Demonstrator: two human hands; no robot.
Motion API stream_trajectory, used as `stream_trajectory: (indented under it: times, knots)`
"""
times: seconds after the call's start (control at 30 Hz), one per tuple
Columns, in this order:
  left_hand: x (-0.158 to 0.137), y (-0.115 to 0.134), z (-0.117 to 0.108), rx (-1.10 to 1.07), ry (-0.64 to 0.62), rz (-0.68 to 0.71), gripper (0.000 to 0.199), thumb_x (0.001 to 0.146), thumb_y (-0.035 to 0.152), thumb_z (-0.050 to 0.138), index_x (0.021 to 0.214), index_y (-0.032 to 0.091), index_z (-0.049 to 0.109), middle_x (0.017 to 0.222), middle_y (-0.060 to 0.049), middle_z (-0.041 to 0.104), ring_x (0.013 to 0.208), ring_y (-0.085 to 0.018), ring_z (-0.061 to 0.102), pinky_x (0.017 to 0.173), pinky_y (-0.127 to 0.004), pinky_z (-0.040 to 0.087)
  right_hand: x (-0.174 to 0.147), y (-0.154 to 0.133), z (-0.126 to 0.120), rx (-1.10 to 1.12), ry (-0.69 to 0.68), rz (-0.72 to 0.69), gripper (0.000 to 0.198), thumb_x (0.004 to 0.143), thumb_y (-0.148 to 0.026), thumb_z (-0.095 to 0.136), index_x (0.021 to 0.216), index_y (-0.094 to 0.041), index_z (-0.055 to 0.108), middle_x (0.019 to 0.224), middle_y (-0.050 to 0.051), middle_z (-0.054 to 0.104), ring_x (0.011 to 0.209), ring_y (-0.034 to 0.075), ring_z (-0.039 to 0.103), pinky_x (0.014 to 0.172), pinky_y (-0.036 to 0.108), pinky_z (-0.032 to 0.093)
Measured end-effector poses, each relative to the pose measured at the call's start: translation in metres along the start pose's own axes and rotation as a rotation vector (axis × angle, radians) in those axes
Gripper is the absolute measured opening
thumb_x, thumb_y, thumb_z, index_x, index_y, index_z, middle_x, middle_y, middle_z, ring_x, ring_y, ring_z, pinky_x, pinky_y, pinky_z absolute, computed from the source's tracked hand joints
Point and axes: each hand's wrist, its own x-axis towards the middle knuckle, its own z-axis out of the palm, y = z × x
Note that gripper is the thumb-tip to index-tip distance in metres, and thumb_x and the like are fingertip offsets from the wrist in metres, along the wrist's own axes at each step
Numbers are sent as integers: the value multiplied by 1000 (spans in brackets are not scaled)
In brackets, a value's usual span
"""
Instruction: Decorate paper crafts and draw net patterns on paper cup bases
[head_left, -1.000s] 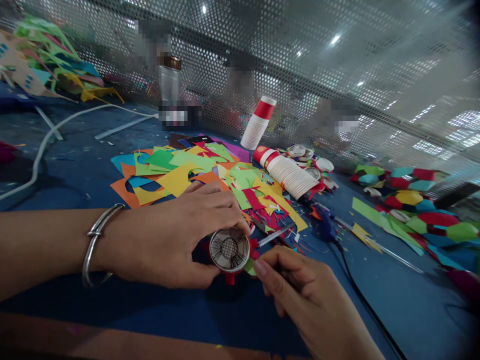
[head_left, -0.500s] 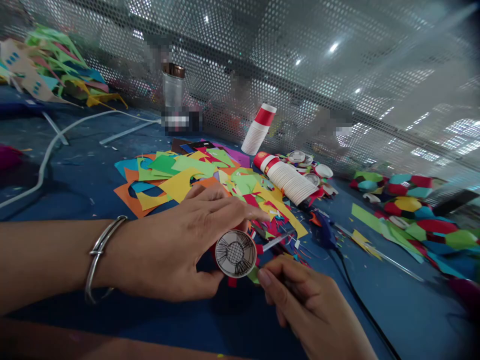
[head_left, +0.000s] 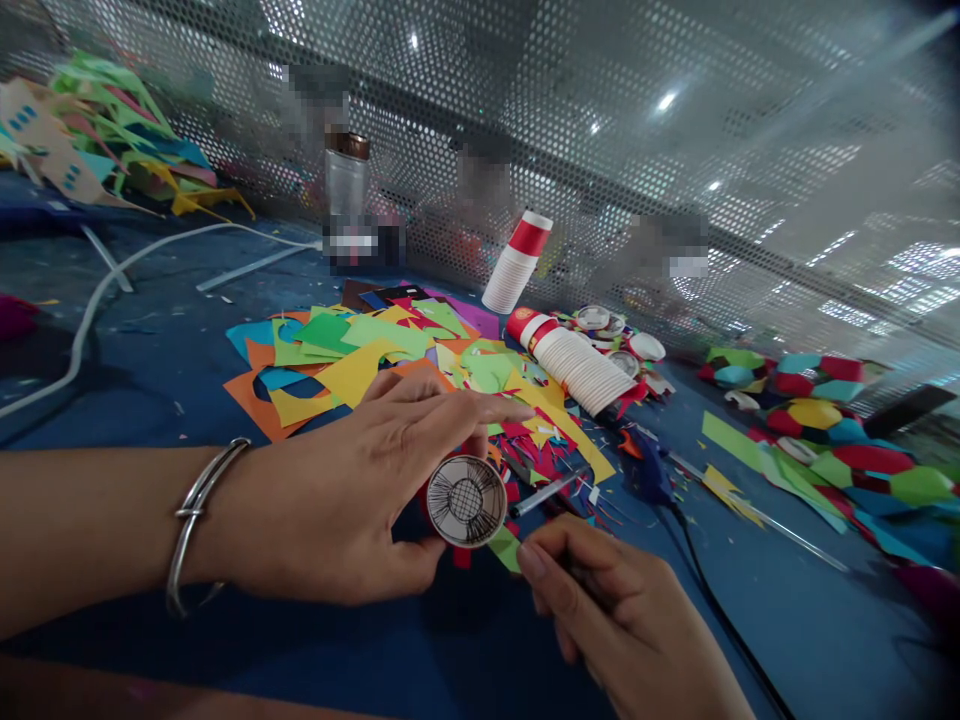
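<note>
My left hand (head_left: 367, 480) comes in from the left and is closed around a small paper cup piece (head_left: 466, 502), its thumb below and fingers above. The round white face towards me carries black drawn lines with a grid in the centre. A red tab shows under its rim. My right hand (head_left: 600, 590) is closed at the lower right, thumb and forefinger pinching the end of a green paper strip (head_left: 505, 548) beside the cup piece. Whether the strip is joined to the cup piece is hidden. A pen (head_left: 546, 493) lies just beyond my right fingertips.
Coloured paper scraps (head_left: 360, 345) spread over the blue table. Behind them are a leaning cup stack (head_left: 517, 262) and a lying one (head_left: 574, 360). A blue glue gun (head_left: 651, 470) with a black cord lies right, near colourful paper pieces (head_left: 870, 460). A perforated metal screen (head_left: 570, 150) stands behind.
My left hand and the cup piece have shifted slightly left. More of the green strip and the pen now shows between the cup piece and my right fingers, which have hardly moved.
</note>
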Motion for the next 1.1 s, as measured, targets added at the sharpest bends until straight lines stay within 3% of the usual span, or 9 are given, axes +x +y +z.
stream_trajectory:
  times: [0.2,0.3,0.43,0.57,0.7,0.83,0.97,1.1]
  knots:
    - [2,-1,-1,10,39,3,84,81,23,68,154,27,26,130,-5,59,127,-29,49,116,-46,32,-1,-1,0,26,0,35,39,102,-53,50,78,-24,56,57,-6,43,49,10,39,45,22,29]
    - [4,1,-2,16,36,2,83,80,20,67,152,27,27,131,-5,60,128,-29,49,116,-45,33,-3,-4,2,-4,104,37,39,100,-54,53,75,-24,58,54,-6,44,47,10,37,46,24,28]
    - [2,2,-2,61,22,25,84,81,21,64,154,27,22,141,-7,59,127,-32,51,115,-50,32,-3,-8,-1,-105,251,-26,39,98,-55,56,76,-25,65,57,-4,49,51,13,45,50,26,33]
    - [1,3,-1,103,21,70,85,80,18,61,154,26,20,142,-8,59,123,-33,52,114,-53,31,2,-14,-10,-115,287,-61,33,97,-54,59,83,-25,67,64,-2,58,56,15,52,53,27,40]
    - [1,3,-1,85,30,101,91,78,14,61,158,25,18,146,-6,56,125,-30,50,118,-49,27,16,-27,-18,-93,207,-138,26,99,-47,59,90,-24,67,79,0,69,67,15,59,58,25,46]
    - [2,2,-2,64,20,113,92,78,14,61,159,26,19,141,-6,60,120,-28,53,110,-45,35,31,-36,-21,-45,53,-94,28,99,-50,62,98,-23,70,81,-1,69,67,13,58,58,24,45]
    - [1,2,-3,81,1,108,92,78,16,61,159,29,19,145,-7,60,124,-32,55,105,-50,39,41,-35,-21,18,-77,-98,33,98,-53,64,100,-21,71,89,2,71,88,19,67,78,29,52]
    - [1,2,-4,67,-13,123,89,79,15,60,158,26,19,152,-7,55,130,-31,53,112,-49,37,45,-32,-21,108,-138,-104,34,97,-53,66,103,-21,74,94,3,73,99,22,69,87,33,53]
